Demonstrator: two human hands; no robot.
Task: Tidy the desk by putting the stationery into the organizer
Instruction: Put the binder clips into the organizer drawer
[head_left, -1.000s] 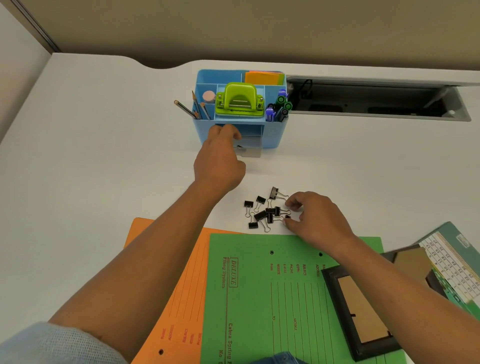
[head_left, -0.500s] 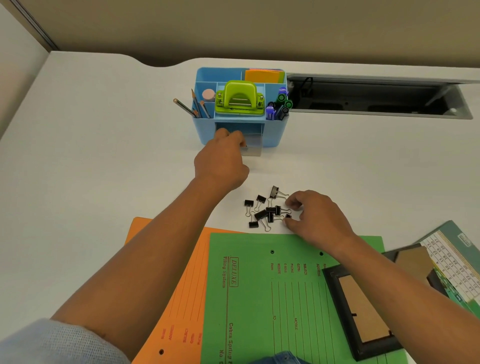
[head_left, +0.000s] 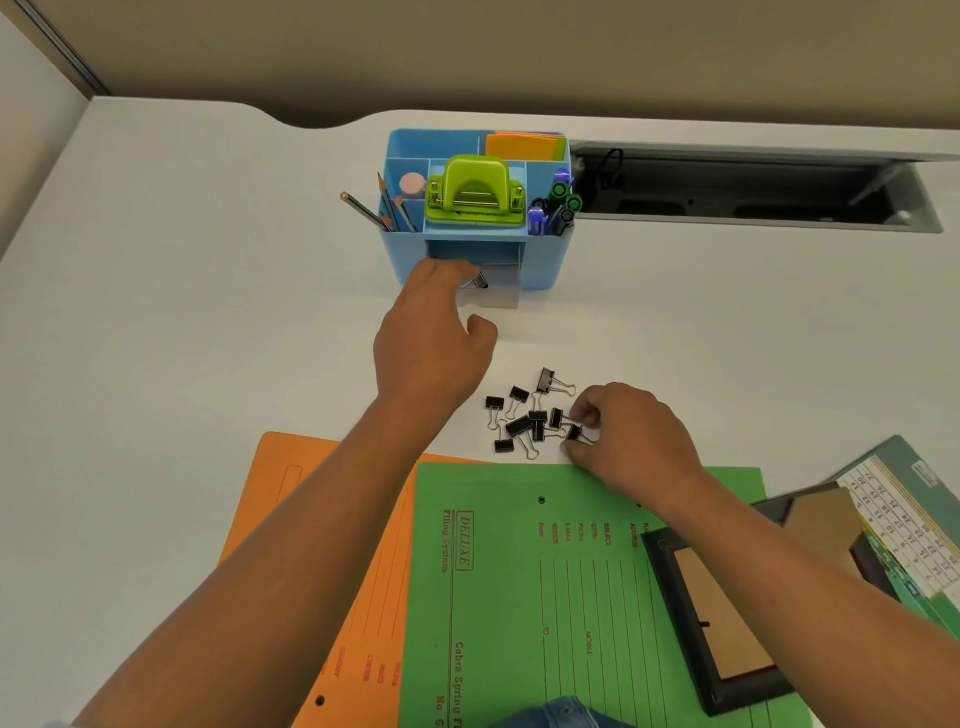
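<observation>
A blue desk organizer (head_left: 545, 260) stands at the back of the white desk, its small translucent drawer (head_left: 501, 291) pulled out at the front. My left hand (head_left: 431, 338) reaches to the drawer with the thumb spread away from the fingers. A black binder clip (head_left: 479, 282) lies in the drawer just off its fingertips. Several more black binder clips (head_left: 524, 421) are scattered on the desk in front. My right hand (head_left: 628, 436) sits at the right side of that pile, its fingers curled and pinching one binder clip (head_left: 574, 432).
The organizer holds a green hole punch (head_left: 475, 192), pencils (head_left: 387, 208), markers (head_left: 558, 205) and orange sticky notes (head_left: 524, 145). A green folder (head_left: 519, 597) and orange folder (head_left: 322, 545) lie near me. At the right are a black photo frame (head_left: 722, 623) and calendar (head_left: 904, 509); an open cable tray (head_left: 753, 187) is behind.
My left hand has drawn back slightly from the drawer and spread its thumb; a clip now shows in the drawer. My right hand has closed its fingers on a clip in the pile.
</observation>
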